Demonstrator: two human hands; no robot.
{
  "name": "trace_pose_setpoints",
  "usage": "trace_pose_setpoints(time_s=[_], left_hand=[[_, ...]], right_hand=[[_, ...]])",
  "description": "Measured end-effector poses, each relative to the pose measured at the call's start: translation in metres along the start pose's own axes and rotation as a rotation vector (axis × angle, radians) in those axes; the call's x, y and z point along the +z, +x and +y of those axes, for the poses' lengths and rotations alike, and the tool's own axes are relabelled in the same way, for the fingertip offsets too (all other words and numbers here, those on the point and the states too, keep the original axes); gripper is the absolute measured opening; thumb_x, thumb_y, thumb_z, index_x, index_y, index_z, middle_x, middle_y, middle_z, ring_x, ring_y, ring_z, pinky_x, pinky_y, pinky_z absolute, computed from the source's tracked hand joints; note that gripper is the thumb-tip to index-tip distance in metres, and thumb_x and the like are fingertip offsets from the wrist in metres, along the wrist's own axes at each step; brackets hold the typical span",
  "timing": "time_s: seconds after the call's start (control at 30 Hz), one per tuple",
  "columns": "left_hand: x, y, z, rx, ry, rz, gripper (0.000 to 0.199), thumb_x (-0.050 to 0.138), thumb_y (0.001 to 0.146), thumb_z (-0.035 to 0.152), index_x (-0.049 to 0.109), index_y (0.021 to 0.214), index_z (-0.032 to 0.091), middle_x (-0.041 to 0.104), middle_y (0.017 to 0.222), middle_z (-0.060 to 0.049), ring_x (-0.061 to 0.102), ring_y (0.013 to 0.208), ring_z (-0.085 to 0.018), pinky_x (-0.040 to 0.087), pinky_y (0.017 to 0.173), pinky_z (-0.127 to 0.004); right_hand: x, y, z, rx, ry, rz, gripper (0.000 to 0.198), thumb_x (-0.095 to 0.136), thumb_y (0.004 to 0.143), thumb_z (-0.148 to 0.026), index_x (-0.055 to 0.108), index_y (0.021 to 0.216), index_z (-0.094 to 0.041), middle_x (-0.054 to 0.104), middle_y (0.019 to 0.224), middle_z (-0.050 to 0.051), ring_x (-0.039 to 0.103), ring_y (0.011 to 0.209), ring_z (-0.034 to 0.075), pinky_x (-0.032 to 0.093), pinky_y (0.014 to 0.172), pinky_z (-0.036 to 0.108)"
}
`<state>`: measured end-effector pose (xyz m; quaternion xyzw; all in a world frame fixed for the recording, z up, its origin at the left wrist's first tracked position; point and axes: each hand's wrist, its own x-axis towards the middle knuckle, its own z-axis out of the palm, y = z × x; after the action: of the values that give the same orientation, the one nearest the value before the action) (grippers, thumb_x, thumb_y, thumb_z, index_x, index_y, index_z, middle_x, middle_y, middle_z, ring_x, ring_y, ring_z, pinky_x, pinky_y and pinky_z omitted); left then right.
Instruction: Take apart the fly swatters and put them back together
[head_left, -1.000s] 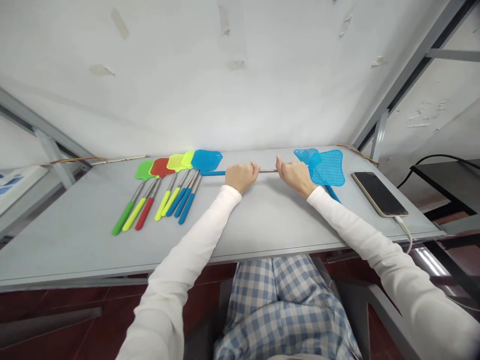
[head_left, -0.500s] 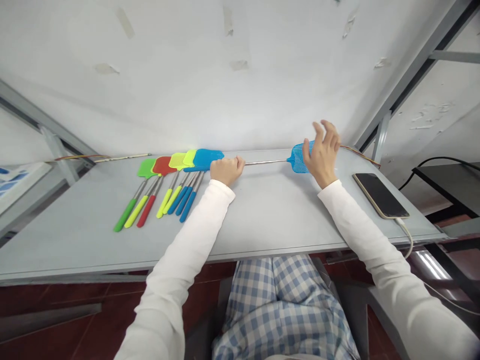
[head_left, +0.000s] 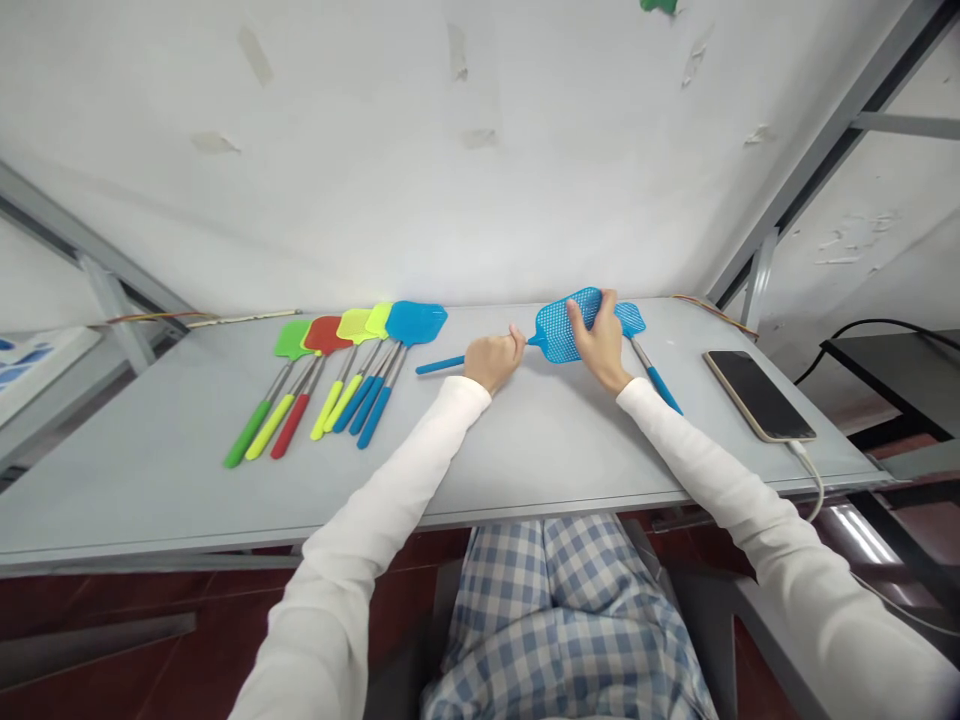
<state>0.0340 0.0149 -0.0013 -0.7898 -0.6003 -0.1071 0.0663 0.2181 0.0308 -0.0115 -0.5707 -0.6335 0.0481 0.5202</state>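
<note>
Between my hands is a blue fly swatter [head_left: 556,328] with a perforated head, lying across the view. My left hand [head_left: 493,360] is closed around its shaft, and the blue handle sticks out to the left. My right hand [head_left: 602,345] grips the head at its right side, thumb on the near face. Behind that hand a second blue swatter [head_left: 661,388] lies on the table, handle toward me, its head partly hidden. To the left, several swatters lie side by side with overlapping heads: a green one [head_left: 247,433], a red one [head_left: 292,425], yellow ones [head_left: 326,407] and blue ones [head_left: 417,322].
A phone [head_left: 759,395] with a white cable [head_left: 810,465] plugged in lies at the right of the grey table [head_left: 517,460]. The white wall [head_left: 480,220] rises behind the table, with metal frame bars [head_left: 765,270] at both sides. Thin wires [head_left: 247,317] run along the back edge.
The held swatter's shaft now looks much shorter, its head and handle closer together. My right hand has moved left and closed on the head. The blue swatter at right is now uncovered.
</note>
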Motion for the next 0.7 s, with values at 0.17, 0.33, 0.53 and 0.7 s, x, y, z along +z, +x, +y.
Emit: trace_pose_setpoints(time_s=[0.17,0.33,0.53,0.7], left_hand=[[-0.01,-0.004,0.006,-0.015,0.088,-0.068,0.051,0.02,0.099,0.025,0.065,0.115,0.007,0.07,0.092,-0.022,0.068,0.092,-0.028,0.045,0.072,-0.033],[-0.003,0.0,0.002,-0.035,0.056,-0.026,0.062,0.012,0.1,0.032,0.068,0.107,0.007,0.07,0.089,-0.022,0.069,0.091,-0.027,0.045,0.073,-0.032],[-0.004,-0.003,-0.002,0.053,0.036,-0.072,0.056,0.014,0.101,0.031,0.063,0.115,0.008,0.071,0.095,-0.018,0.068,0.093,-0.022,0.046,0.075,-0.029],[-0.006,-0.001,0.001,0.123,0.086,-0.077,0.055,0.013,0.101,0.029,0.06,0.119,0.01,0.07,0.095,-0.02,0.068,0.093,-0.025,0.046,0.074,-0.032]], right_hand=[[-0.003,0.0,0.0,-0.088,-0.152,-0.023,0.057,0.033,0.092,-0.059,0.041,0.122,-0.012,0.061,0.104,0.017,0.06,0.099,0.029,0.048,0.083,0.043],[-0.003,-0.012,-0.017,-0.485,-0.387,-0.156,0.045,0.03,0.097,-0.03,0.04,0.137,-0.012,0.045,0.141,0.019,0.035,0.137,0.029,0.032,0.11,0.05],[0.011,-0.023,-0.026,-0.776,-0.482,-0.408,0.037,0.029,0.096,-0.018,0.059,0.118,-0.013,0.053,0.137,0.016,0.034,0.14,0.025,0.028,0.114,0.048],[0.008,-0.017,-0.018,-0.749,-0.549,-0.374,0.031,0.033,0.095,-0.015,0.062,0.109,-0.015,0.057,0.131,0.016,0.031,0.142,0.027,0.025,0.114,0.052]])
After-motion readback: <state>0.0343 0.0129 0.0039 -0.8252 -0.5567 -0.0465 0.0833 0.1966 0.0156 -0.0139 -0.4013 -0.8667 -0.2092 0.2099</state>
